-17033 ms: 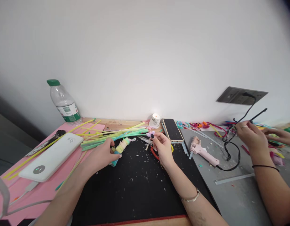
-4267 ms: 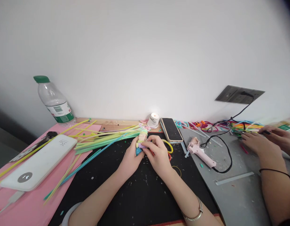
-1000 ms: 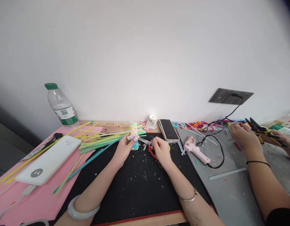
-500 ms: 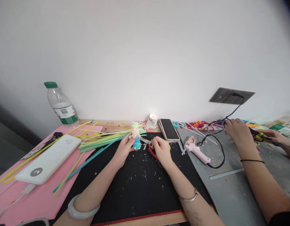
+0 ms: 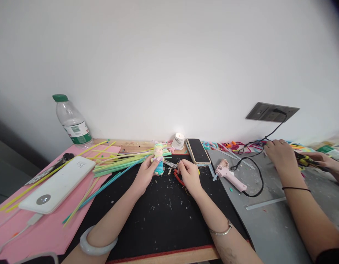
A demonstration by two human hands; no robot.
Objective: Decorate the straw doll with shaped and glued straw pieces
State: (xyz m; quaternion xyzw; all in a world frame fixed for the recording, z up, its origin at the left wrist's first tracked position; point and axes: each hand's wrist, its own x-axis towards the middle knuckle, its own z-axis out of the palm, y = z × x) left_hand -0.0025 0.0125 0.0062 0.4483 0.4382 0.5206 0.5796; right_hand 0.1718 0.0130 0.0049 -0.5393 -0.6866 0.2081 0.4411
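Blue at its near end and cream to yellow farther up, a small wrapped fuzzy figure [image 5: 158, 153] was held over the far part of the black, red-edged mat [image 5: 158, 220] by the left hand [image 5: 144, 175], its fingers pinched on the figure's left side. Its long axis was pointed roughly from the mat's near edge toward the far one; its tilt could not be made out. A small dark piece [image 5: 178, 160] was gripped in the fingers of the right hand [image 5: 189, 176], so that the figure was placed to their left, across a narrow gap, with the left hand nearer and touching. A red-handled metal tool [image 5: 178, 178] was partly hidden beneath the right hand; contact between them could not be judged. Pale green and yellow fuzzy stems [image 5: 122, 164] were spread across the mat's far left corner, and a pink plastic glue gun [image 5: 232, 178] was set beyond its right edge.
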